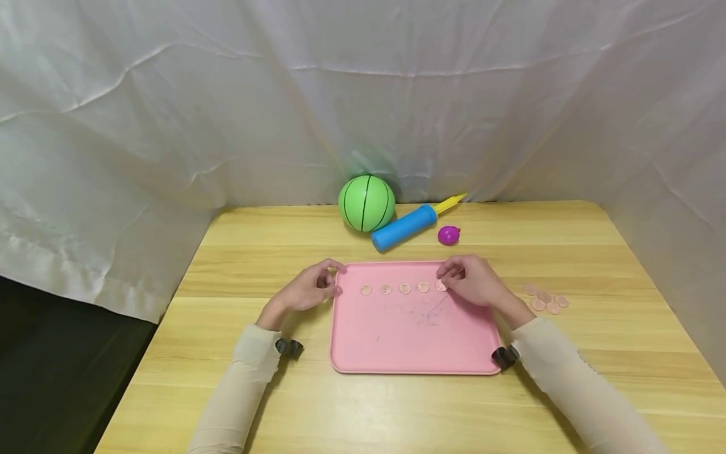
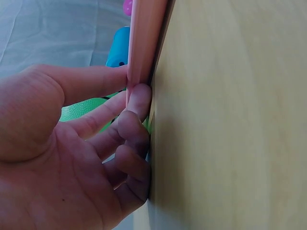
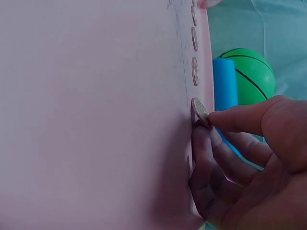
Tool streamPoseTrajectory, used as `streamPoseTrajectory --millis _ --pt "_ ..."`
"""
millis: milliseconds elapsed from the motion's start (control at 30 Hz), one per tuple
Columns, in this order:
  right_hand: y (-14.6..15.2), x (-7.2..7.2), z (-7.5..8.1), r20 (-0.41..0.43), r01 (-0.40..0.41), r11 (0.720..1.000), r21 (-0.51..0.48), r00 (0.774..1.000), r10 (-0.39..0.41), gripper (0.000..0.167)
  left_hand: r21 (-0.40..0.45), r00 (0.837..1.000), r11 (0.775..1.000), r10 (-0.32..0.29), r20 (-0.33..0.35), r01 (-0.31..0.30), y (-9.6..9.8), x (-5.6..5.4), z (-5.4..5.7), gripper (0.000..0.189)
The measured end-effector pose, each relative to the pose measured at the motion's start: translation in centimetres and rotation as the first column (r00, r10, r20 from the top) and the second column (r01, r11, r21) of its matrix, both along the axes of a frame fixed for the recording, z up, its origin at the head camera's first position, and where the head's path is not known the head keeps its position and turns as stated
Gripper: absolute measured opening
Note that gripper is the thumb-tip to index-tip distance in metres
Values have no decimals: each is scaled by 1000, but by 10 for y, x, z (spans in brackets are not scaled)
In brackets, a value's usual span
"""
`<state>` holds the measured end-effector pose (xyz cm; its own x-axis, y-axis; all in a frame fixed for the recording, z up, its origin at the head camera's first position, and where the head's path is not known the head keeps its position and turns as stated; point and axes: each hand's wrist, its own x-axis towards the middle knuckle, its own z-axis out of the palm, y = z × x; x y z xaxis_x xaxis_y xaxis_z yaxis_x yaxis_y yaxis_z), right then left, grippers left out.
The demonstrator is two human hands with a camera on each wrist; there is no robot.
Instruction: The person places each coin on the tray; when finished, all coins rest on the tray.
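A pink tray (image 1: 408, 353) lies on the wooden table, with several coins (image 1: 404, 288) in a row near its far edge. My right hand (image 1: 473, 280) is over the tray's far right part and pinches a coin (image 3: 200, 111) between thumb and fingertips. In the right wrist view this coin is tilted, its lower edge by the tray, at the right end of the row. At the tray's far left corner, my left hand (image 1: 309, 287) holds the rim (image 2: 144, 43), thumb on one side and bent fingers against the outer side.
Several more coins (image 1: 544, 297) lie loosely grouped on the table right of the tray. Behind the tray are a green ball (image 1: 367, 203) with black lines, a blue pump (image 1: 404, 228) with a yellow nozzle, and a small purple balloon-like object (image 1: 449, 235). Grey cloth (image 1: 454, 113) hangs behind.
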<state>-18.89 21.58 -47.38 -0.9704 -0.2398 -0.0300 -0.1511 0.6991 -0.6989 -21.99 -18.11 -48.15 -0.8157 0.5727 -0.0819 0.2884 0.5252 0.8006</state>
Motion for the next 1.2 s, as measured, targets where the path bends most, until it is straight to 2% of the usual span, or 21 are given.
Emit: streamPoseTrajectory --millis 167,500,1000,1200 --pt "3 1 3 9 29 1000 3 1000 -29 11 0 1000 1000 2 2 -2 0 0 0 42" --pt "25 11 24 120 87 994 -60 990 -79 26 11 1000 1000 0 3 0 0 0 1 42" --pt "86 24 33 54 125 991 -36 991 -123 32 9 1000 1000 8 16 -8 -1 0 1 43" --pt "114 34 30 78 179 983 -38 981 -176 33 8 1000 1000 2 9 -2 0 0 0 43"
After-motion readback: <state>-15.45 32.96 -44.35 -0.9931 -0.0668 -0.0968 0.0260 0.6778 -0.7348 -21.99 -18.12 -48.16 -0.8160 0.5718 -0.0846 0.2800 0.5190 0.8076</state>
